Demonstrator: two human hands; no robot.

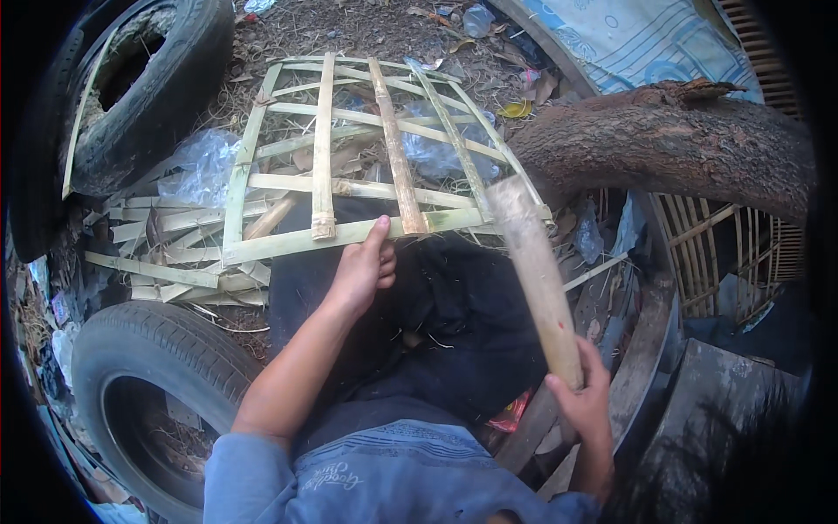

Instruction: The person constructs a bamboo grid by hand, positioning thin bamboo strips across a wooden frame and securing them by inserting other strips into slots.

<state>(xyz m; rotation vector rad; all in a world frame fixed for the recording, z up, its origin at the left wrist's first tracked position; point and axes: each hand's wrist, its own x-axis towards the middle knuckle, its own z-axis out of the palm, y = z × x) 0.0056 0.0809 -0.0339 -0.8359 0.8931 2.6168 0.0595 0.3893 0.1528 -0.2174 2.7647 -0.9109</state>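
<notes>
A woven panel of split bamboo strips (321, 157) stretches out in front of me, its near edge across my lap. My left hand (362, 269) grips the near cross strip of that panel, thumb on top and fingers curled beneath. In my right hand (583, 395) is a flat wooden stick (541, 279), held by its lower end with its wide worn end pointing up and away. The stick's upper end overlaps the panel's near right corner in view; whether the two touch, I cannot tell.
A tyre (175, 375) lies at my left, another (157, 96) at the far left. Loose bamboo strips (188, 236) are piled left of the panel. A thick log (663, 140) runs along the right, near a patterned blue sheet (628, 44). Clear plastic (205, 166) litters the ground.
</notes>
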